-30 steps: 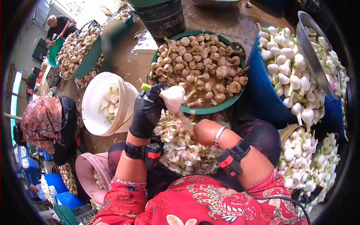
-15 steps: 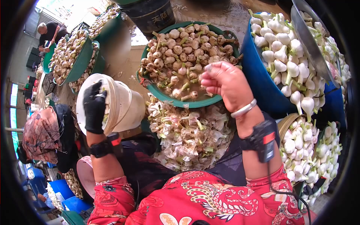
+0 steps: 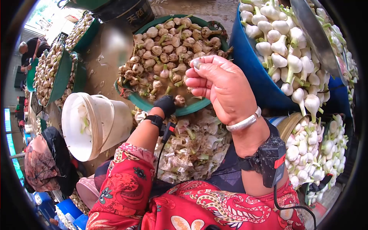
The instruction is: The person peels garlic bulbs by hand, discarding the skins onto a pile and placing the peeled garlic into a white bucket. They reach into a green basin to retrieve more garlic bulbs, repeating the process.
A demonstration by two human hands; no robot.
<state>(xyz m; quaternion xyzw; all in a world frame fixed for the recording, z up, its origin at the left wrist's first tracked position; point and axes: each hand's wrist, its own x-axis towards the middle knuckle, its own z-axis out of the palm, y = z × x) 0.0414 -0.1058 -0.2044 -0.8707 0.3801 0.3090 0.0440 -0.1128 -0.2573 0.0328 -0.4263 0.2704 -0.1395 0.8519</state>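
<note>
Left grip (image 3: pixel 165 106): at near rim of green basin (image 3: pixel 188 110); I can't tell if grasping.
Right grip (image 3: pixel 224 84): curled, basin's right side; contents hidden from me.
Garlic bulb (image 3: pixel 179 101): in basin, beside left grip.
Risk: careless nudge could spill it.

left hand (image 3: pixel 165 105): fingertips hidden, grip unreadable. right hand (image 3: pixel 224 86): palm hidden, can't tell if it holds anything. right of it, blue tub (image 3: pixel 245 59) cut off by top edge. beyond left hand, pale patch (image 3: pixel 116 44) blurred; farther left, person (image 3: pixel 33 50) too small to read.
</note>
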